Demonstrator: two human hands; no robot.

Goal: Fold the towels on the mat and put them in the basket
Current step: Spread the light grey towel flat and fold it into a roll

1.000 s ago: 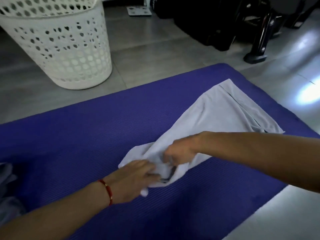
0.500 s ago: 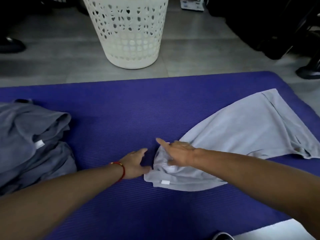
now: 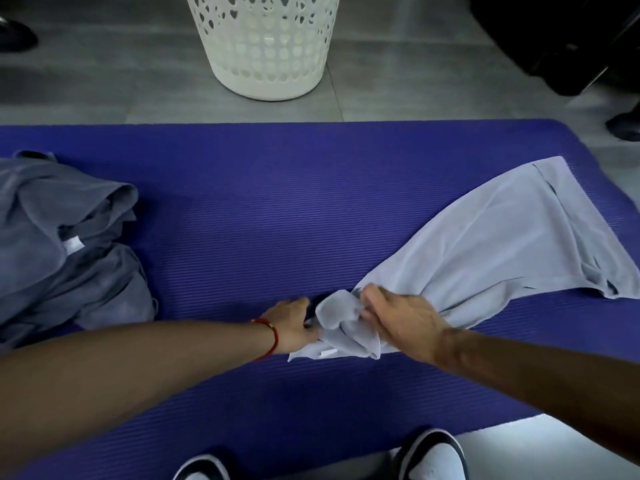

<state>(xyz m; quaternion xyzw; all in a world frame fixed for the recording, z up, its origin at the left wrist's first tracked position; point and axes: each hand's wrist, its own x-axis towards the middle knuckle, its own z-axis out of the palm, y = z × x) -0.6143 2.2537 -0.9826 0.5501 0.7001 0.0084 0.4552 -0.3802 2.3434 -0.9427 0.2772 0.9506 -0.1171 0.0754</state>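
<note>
**Light Towel Gathered at Its Near Corner**

While both arms reach forward over the purple mat [image 3: 277, 209], the hands meet at the near left end of the light grey towel [image 3: 485, 247]. That towel lies on the right half of the mat, spread flat toward the far right corner and bunched into a crumpled point at the hands.

Right hand [image 3: 401, 320]: fingers curled into the bunched cloth, grip clamped on the light grey towel, with a fold of fabric standing up just left of the knuckles.

Left hand [image 3: 294, 323]: positioned just beside the bunched end, touching its edge. Its fingertips are hidden behind the cloth, so whether this grip is clamped or apart cannot be told. A red bracelet [image 3: 270, 341] circles the wrist.

A heap of darker grey towels [image 3: 65, 251] lies unfolded on the left end of the mat, well apart from the hands.

A white perforated basket [image 3: 266, 46] stands upright on the grey floor [image 3: 415, 81] beyond the mat's far edge.

Two black-and-white shoes [image 3: 429, 455] show at the mat's near edge.
</note>
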